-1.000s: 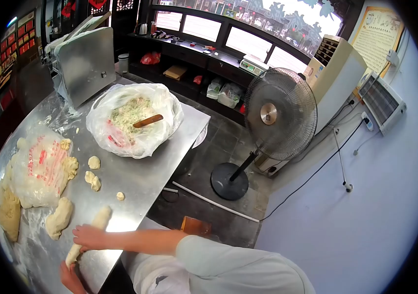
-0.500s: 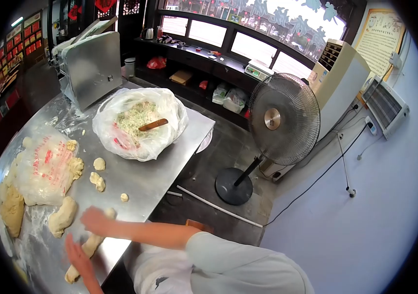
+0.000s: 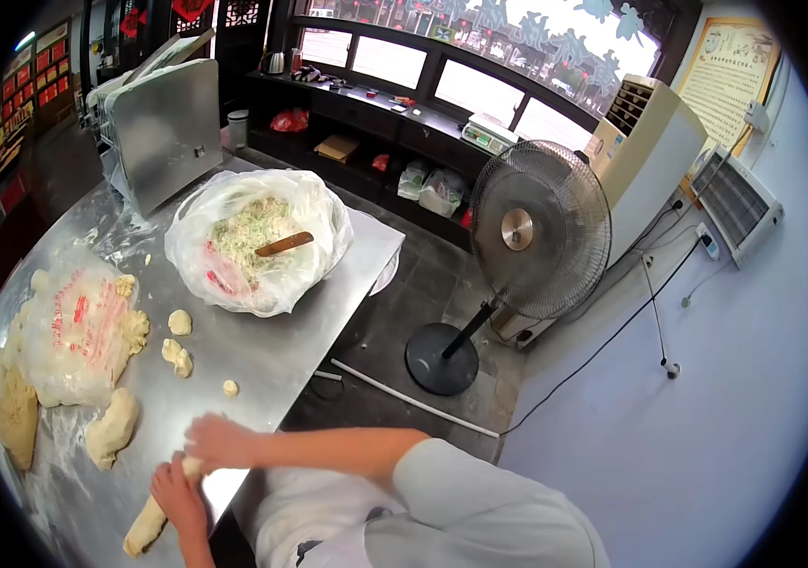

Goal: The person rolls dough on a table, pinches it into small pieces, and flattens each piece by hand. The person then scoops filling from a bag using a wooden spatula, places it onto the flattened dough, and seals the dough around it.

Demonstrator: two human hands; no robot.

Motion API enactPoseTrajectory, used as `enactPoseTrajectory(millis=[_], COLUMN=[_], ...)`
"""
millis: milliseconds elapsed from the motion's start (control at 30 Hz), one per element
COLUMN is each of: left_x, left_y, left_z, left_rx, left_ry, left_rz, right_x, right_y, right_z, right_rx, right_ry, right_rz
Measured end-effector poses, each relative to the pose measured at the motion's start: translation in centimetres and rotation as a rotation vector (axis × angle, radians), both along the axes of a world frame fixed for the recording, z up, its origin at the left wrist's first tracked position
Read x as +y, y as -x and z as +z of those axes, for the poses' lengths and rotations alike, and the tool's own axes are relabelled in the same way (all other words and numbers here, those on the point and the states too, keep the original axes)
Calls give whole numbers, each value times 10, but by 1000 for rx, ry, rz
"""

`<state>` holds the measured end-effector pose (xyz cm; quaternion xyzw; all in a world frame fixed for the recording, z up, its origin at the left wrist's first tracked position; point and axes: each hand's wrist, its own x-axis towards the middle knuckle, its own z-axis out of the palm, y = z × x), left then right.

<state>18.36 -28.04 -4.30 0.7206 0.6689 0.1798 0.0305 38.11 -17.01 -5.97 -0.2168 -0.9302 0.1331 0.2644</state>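
Note:
A long roll of dough point(image 3: 146, 526) lies at the near edge of the metal table. My left hand point(image 3: 179, 492) is wrapped over its upper part, fingers curled round it. At the roll's top end is my right hand point(image 3: 221, 442), slightly blurred, its fingers bent at the dough. Its fingertips are partly hidden. Left of my hands rests a thick dough lump point(image 3: 113, 429). Farther up are a small dough ball point(image 3: 180, 323), an uneven dough piece point(image 3: 177, 358) and a smaller bit of dough point(image 3: 230, 388).
A plastic-lined bowl of chopped filling point(image 3: 251, 227) holds a wooden-handled tool point(image 3: 285, 244). Plastic-covered dough point(image 3: 82, 331) sits at the left, and a metal machine point(image 3: 163, 133) at the back. A standing fan point(image 3: 541, 227) and a white pipe point(image 3: 413, 398) are beyond the table's right edge.
My left hand has moved right and up, from beside the dough roll to closing on it. My right hand has shifted right and down to the roll's end. The view has tilted slightly.

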Motion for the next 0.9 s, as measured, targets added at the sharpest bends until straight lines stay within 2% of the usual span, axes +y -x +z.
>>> enactPoseTrajectory(millis=[33, 133, 233, 333, 367, 400, 500, 567, 667, 700, 733, 833, 867, 900], left_x=[12, 36, 11, -26, -35, -37, -35, -35, -24, -23, -19, 6, 19, 30], left_y=[0, 18, 7, -13, -13, -8, -22, -21, -27, -31, -31, -45, -44, -41], left_z=[15, -5, -28, -31, -33, -39, -2, -4, -9, -8, -4, 13, 15, 11], left_rx=[-46, -43, 33, -23, -27, -41, -13, -58, -111, -129, -160, -328, -479, -629], left_ry=[128, 84, -191, -263, -283, -200, -338, -254, -225, -231, -133, -172, -149, -119], left_rz=[47, 121, 100, 27, -3, 17, 29, 60, 58, 57, 43, -57, -143, -205], right_x=[13, 34, 23, 3, 3, 4, 8, 8, 7, 3, -1, -15, -16, -9], right_y=[5, 10, 1, -27, -28, -29, -28, -35, -30, -28, -25, -20, -17, -13], right_z=[4, -4, -1, 3, -2, -2, -10, -10, -4, 0, 4, 57, 72, 68], right_rx=[-98, 0, 57, 199, 142, 89, 95, 104, 220, 257, 290, 348, 358, 413], right_ry=[5, 7, 19, 21, 53, 84, 130, 199, 25, 181, 337, 706, 823, 808], right_rz=[-4, -76, -126, -218, -222, -228, -251, -266, -242, -204, -166, -147, -143, -138])
